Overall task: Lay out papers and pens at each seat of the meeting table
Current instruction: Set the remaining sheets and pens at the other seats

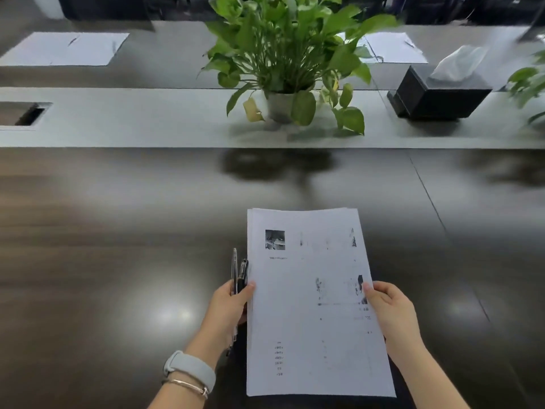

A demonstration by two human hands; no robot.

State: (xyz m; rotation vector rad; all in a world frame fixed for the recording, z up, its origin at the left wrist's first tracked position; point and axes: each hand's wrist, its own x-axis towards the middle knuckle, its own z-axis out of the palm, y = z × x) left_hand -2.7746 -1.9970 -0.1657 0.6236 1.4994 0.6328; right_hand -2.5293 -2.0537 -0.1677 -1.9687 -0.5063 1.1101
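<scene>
A stack of printed white papers (309,296) hangs over the near side of the dark meeting table (118,231), held between both hands. My left hand (230,305) grips the stack's left edge with the thumb on top, and the same hand holds two pens (237,273) that stick up beside the sheets. My right hand (392,311) pinches the right edge, thumb on the top sheet. On the far side lie a paper with a pen at the left (67,48) and another paper with a pen at the right (395,48).
A potted green plant (289,69) stands on the pale centre strip (147,116). A black tissue box (439,93) sits to its right, with more leaves (528,84) at the right edge. A cable hatch (23,113) opens in the strip at the left.
</scene>
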